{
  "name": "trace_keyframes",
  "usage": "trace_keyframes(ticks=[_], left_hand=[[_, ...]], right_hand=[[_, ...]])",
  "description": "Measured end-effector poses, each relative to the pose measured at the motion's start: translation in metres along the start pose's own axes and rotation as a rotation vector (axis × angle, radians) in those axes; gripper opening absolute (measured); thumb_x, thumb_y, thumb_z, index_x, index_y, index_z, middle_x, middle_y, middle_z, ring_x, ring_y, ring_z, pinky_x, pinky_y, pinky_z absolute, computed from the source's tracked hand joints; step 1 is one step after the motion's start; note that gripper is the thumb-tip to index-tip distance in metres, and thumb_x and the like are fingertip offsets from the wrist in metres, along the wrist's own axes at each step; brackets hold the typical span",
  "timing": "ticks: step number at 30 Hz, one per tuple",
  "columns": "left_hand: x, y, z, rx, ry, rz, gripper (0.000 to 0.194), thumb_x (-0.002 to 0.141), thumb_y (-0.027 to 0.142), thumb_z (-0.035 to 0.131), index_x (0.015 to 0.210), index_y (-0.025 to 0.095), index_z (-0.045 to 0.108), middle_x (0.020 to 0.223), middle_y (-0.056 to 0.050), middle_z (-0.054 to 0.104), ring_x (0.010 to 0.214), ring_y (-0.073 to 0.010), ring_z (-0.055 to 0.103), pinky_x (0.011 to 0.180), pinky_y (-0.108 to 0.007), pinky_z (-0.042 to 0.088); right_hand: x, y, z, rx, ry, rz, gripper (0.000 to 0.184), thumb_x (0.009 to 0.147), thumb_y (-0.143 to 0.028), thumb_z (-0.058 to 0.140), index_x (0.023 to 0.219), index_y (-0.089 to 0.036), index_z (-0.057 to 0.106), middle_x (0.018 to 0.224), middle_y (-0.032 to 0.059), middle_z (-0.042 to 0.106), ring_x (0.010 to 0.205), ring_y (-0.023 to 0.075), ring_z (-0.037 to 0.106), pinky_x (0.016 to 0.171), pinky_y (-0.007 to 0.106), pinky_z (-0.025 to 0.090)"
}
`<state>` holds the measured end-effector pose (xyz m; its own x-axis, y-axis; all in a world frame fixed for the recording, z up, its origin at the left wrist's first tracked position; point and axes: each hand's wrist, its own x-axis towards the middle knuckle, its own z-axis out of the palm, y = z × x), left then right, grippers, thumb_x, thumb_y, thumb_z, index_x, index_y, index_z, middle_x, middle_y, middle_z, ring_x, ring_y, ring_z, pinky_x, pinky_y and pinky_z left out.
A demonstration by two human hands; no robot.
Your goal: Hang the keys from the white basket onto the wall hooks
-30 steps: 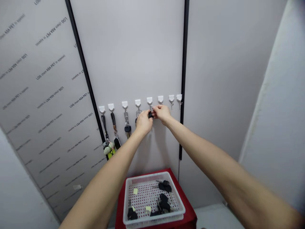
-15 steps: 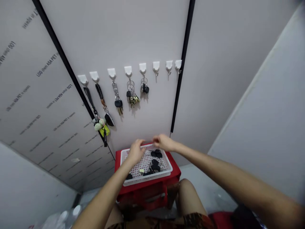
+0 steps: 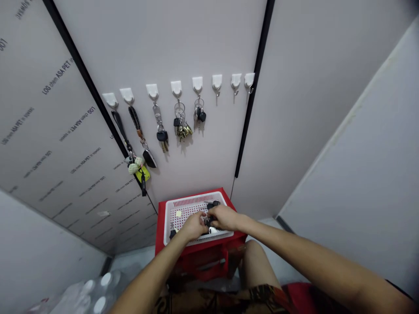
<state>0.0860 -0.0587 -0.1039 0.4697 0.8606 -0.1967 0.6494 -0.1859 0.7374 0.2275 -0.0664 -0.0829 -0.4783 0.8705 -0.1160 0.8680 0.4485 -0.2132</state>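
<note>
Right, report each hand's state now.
Left hand: curled beside the black keys in the basket; grip cannot be told.
Right hand: curled over the same keys; grip cannot be told.

The left grip [image 3: 195, 224] and right grip [image 3: 224, 217] have been lowered from the silver ring of keys [image 3: 202, 116], now released, to black-headed metal keys [image 3: 208, 222] inside the white perforated plastic basket [image 3: 188, 202].

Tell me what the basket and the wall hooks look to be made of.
The basket looks like smooth white plastic, given its regular slots and holes. The wall hooks seem shiny metal, from their silvery glint; their white backings look smooth and even-coloured, probably plastic.
</note>
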Motion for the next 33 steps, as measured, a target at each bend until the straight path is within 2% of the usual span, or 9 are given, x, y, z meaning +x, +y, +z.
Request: trace_keyframes(ticks=[3, 6, 10, 12, 19, 24, 27, 30, 33], left_hand=[[-0.002, 0.001, -0.005, -0.022, -0.005, -0.046, 0.034, 0.048, 0.003, 0.044, 0.080, 0.014, 0.050, 0.048, 0.006, 0.044, 0.043, -0.0061, 0.039, 0.042, -0.016, 0.027], [0.000, -0.002, -0.014, -0.173, -0.008, -0.058, 0.036, 0.050, 0.001, 0.041, 0.082, 0.015, 0.047, 0.046, 0.008, 0.039, 0.039, -0.0039, 0.035, 0.041, -0.015, 0.025], [0.005, -0.009, -0.029, -0.380, 0.060, -0.021, 0.036, 0.051, 0.000, 0.039, 0.084, 0.014, 0.044, 0.045, 0.009, 0.037, 0.039, -0.0029, 0.034, 0.041, -0.015, 0.026], [0.004, -0.010, -0.037, -0.470, 0.099, -0.015, 0.035, 0.052, 0.000, 0.040, 0.084, 0.013, 0.044, 0.046, 0.009, 0.038, 0.040, -0.0024, 0.034, 0.042, -0.014, 0.027], [-0.003, 0.003, -0.055, -0.731, 0.172, -0.022, 0.031, 0.054, 0.008, 0.048, 0.084, 0.015, 0.043, 0.051, 0.007, 0.042, 0.044, -0.0025, 0.041, 0.045, -0.015, 0.033], [-0.004, 0.019, -0.054, -0.877, 0.229, -0.027, 0.031, 0.054, 0.013, 0.052, 0.084, 0.016, 0.042, 0.053, 0.006, 0.043, 0.046, -0.0037, 0.044, 0.047, -0.017, 0.037], [-0.003, 0.020, -0.055, -0.874, 0.281, -0.044, 0.031, 0.057, 0.012, 0.049, 0.087, 0.016, 0.040, 0.055, 0.005, 0.044, 0.047, -0.0043, 0.045, 0.048, -0.019, 0.039], [0.001, 0.020, -0.060, -0.725, 0.420, -0.042, 0.032, 0.058, 0.009, 0.044, 0.089, 0.015, 0.041, 0.063, 0.002, 0.047, 0.049, -0.0050, 0.045, 0.051, -0.021, 0.040], [0.005, 0.033, -0.067, -0.481, 0.505, 0.111, 0.028, 0.057, 0.007, 0.045, 0.083, 0.014, 0.047, 0.080, -0.003, 0.052, 0.068, -0.0093, 0.049, 0.062, -0.023, 0.040]], right_hand=[[0.004, 0.000, 0.003, -0.034, 0.080, 0.025, 0.028, 0.062, -0.016, 0.044, 0.088, -0.017, 0.052, 0.086, 0.0075, 0.055, 0.078, 0.0170, 0.049, 0.063, 0.023, 0.033], [0.007, -0.001, 0.002, -0.039, 0.102, 0.012, 0.034, 0.062, -0.015, 0.042, 0.095, -0.020, 0.049, 0.089, 0.0070, 0.053, 0.078, 0.0167, 0.049, 0.063, 0.024, 0.034], [0.010, 0.000, 0.001, -0.057, 0.040, 0.009, 0.024, 0.062, -0.015, 0.040, 0.080, -0.018, 0.056, 0.082, 0.0072, 0.054, 0.071, 0.0160, 0.050, 0.059, 0.023, 0.034], [0.012, 0.002, -0.001, -0.035, 0.058, 0.004, 0.022, 0.062, -0.015, 0.040, 0.076, -0.017, 0.057, 0.080, 0.0070, 0.055, 0.069, 0.0153, 0.050, 0.058, 0.022, 0.034], [0.009, -0.005, -0.018, 0.229, 0.222, -0.050, 0.018, 0.062, -0.022, 0.046, 0.074, -0.016, 0.057, 0.072, 0.0027, 0.056, 0.067, 0.0118, 0.048, 0.060, 0.020, 0.034], [0.012, -0.028, -0.015, 0.504, 0.377, 0.021, 0.016, 0.063, -0.026, 0.046, 0.067, -0.014, 0.055, 0.058, -0.0002, 0.053, 0.052, 0.0076, 0.044, 0.048, 0.017, 0.033], [0.013, -0.032, -0.018, 0.547, 0.444, 0.058, 0.017, 0.065, -0.023, 0.042, 0.058, -0.014, 0.053, 0.049, -0.0019, 0.048, 0.045, 0.0060, 0.038, 0.043, 0.016, 0.029], [0.011, -0.027, -0.035, 0.556, 0.494, 0.055, 0.018, 0.066, -0.024, 0.041, 0.057, -0.014, 0.052, 0.048, -0.0019, 0.049, 0.044, 0.0056, 0.038, 0.044, 0.016, 0.029], [0.009, -0.020, -0.065, 0.599, 0.542, 0.076, 0.019, 0.066, -0.027, 0.041, 0.058, -0.013, 0.052, 0.048, -0.0016, 0.049, 0.044, 0.0057, 0.039, 0.044, 0.017, 0.030]])
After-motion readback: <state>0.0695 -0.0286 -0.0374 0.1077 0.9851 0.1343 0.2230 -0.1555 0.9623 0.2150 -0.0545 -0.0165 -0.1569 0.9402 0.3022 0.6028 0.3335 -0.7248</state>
